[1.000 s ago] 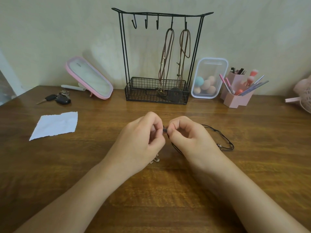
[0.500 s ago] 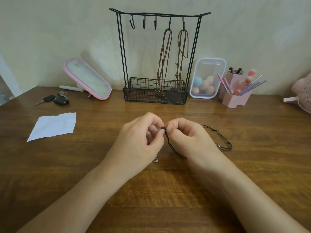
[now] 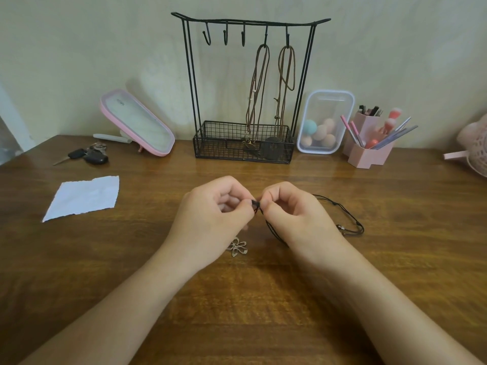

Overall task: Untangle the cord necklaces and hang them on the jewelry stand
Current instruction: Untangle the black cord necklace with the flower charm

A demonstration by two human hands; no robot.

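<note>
A black cord necklace (image 3: 342, 209) lies on the wooden table (image 3: 395, 259), looping out to the right of my hands. My left hand (image 3: 210, 222) and my right hand (image 3: 295, 217) meet at the table's middle, each pinching the cord at a small black knot (image 3: 256, 204) between the fingertips. A silver flower pendant (image 3: 238, 248) rests on the table below my left hand. Behind stands the black wire jewelry stand (image 3: 250, 21). Two brown cord necklaces (image 3: 258, 96) hang from its two right hooks, and three left hooks are bare.
A pink mirror (image 3: 137, 122) leans at the back left, with keys (image 3: 89, 155) and a white paper scrap (image 3: 84, 197) nearby. Right of the stand are a clear box of sponges (image 3: 324, 122), a pink brush holder (image 3: 369, 146) and a pink object (image 3: 474, 151) at the edge.
My hands stay together on the knot with small finger movements. The flower pendant shows more fully below my left hand than a second ago.
</note>
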